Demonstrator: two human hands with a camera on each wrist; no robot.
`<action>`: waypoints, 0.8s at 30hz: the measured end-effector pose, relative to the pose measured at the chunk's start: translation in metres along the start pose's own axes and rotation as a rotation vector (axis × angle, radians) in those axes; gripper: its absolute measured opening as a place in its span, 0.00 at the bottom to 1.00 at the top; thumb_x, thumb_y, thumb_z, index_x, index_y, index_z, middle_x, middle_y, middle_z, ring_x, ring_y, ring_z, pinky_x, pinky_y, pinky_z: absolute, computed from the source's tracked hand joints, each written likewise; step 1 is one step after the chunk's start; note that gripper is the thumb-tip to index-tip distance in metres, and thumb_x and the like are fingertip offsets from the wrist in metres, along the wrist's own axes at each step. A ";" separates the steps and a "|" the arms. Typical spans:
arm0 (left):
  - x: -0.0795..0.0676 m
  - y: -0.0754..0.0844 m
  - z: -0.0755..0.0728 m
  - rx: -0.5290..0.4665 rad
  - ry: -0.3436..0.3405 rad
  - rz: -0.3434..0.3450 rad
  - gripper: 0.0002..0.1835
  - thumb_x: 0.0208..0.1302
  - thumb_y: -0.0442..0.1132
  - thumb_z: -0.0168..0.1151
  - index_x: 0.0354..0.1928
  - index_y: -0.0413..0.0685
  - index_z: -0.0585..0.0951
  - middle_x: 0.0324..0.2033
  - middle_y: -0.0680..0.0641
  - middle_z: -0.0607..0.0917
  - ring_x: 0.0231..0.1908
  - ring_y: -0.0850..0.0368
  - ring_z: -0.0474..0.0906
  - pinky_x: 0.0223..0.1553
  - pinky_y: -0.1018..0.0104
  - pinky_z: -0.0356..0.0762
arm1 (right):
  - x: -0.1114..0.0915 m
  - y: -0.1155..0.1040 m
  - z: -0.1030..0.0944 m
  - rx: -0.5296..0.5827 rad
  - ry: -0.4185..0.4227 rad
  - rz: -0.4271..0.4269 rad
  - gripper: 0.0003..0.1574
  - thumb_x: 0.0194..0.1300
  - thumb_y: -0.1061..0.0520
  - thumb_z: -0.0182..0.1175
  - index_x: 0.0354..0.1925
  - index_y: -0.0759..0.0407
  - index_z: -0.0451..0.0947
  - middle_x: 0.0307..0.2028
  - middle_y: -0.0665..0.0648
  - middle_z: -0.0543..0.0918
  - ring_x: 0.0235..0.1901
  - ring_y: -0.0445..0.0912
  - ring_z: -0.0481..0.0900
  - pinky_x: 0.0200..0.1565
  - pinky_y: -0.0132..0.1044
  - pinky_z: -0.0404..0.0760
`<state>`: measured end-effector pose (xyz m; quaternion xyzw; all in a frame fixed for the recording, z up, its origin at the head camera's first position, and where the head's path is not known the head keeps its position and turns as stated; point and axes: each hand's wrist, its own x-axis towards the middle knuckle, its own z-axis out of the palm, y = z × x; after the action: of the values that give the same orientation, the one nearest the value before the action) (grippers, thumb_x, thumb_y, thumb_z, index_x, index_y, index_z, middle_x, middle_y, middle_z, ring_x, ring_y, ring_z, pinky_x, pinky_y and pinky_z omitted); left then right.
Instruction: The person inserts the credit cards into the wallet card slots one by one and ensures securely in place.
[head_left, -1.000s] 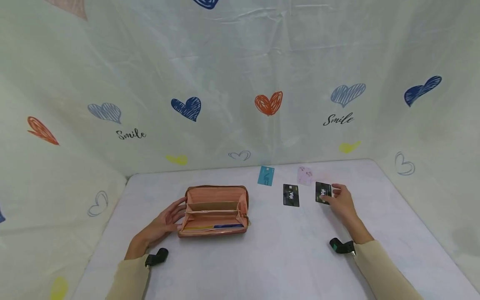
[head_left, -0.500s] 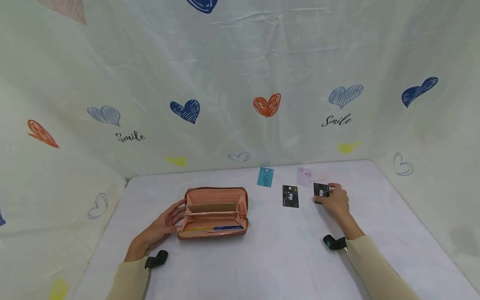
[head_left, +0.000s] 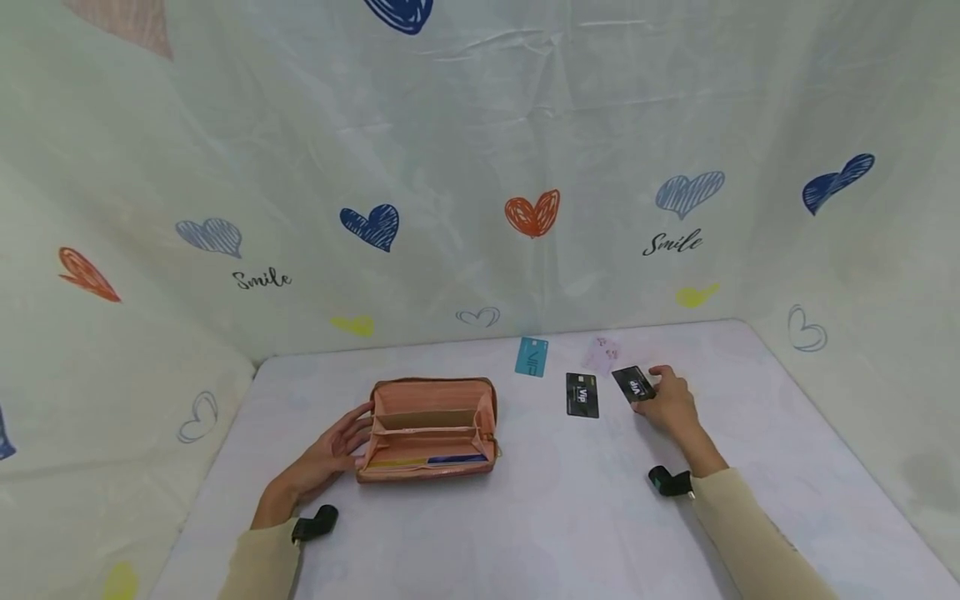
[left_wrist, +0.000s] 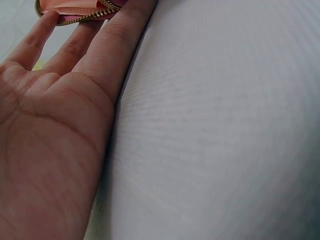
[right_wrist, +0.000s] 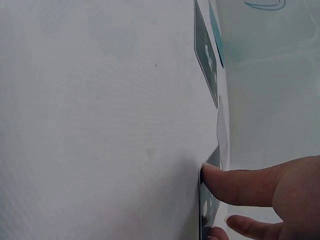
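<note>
An unzipped pink wallet (head_left: 433, 397) lies spread on the table, its divided compartments facing up. Yellow and blue edges (head_left: 456, 459) show in its front compartment. My left hand (head_left: 327, 450) rests against the wallet's left side with fingers extended; in the left wrist view its fingertips reach the brass zipper (left_wrist: 80, 20). On the right, my right hand (head_left: 670, 406) pinches a black VIP card (head_left: 633, 384) between thumb and fingers. The right wrist view has the thumb (right_wrist: 240, 186) on the card's edge. A second black VIP card (head_left: 582, 395) lies to its left.
Behind the black cards lie a teal VIP card (head_left: 532, 357) and a pale pink patterned card (head_left: 601, 355). White table covering (head_left: 525, 533) stretches in front of the wallet and cards. A heart-printed curtain (head_left: 450, 275) stands at the table's back edge.
The black card in my right hand has turned and shifted slightly left. The pale pink card behind it appears slightly turned too. My left hand stays at the wallet.
</note>
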<state>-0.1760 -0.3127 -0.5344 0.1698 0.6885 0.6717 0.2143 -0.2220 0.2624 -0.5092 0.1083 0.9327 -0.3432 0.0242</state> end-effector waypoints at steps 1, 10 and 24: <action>-0.001 0.000 0.000 0.001 -0.002 0.003 0.50 0.69 0.24 0.64 0.85 0.44 0.47 0.69 0.62 0.71 0.67 0.73 0.72 0.63 0.73 0.73 | 0.001 -0.001 -0.001 -0.007 -0.010 -0.003 0.47 0.60 0.65 0.72 0.69 0.80 0.59 0.55 0.85 0.73 0.52 0.72 0.75 0.54 0.63 0.74; -0.003 0.001 0.002 -0.006 -0.014 0.019 0.50 0.69 0.25 0.64 0.85 0.44 0.47 0.70 0.63 0.70 0.68 0.72 0.71 0.64 0.73 0.73 | 0.002 0.000 -0.012 -0.024 -0.040 0.003 0.36 0.63 0.64 0.68 0.61 0.86 0.67 0.52 0.84 0.77 0.48 0.69 0.78 0.53 0.62 0.76; -0.002 0.000 0.002 0.011 0.007 -0.013 0.51 0.68 0.26 0.66 0.85 0.42 0.46 0.75 0.49 0.66 0.67 0.73 0.72 0.64 0.72 0.73 | -0.017 -0.004 -0.033 0.238 -0.037 -0.029 0.23 0.75 0.67 0.54 0.62 0.82 0.70 0.47 0.76 0.80 0.42 0.55 0.81 0.36 0.35 0.86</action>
<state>-0.1738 -0.3122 -0.5345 0.1641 0.6939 0.6672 0.2156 -0.2055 0.2777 -0.4792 0.0907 0.8861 -0.4539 0.0236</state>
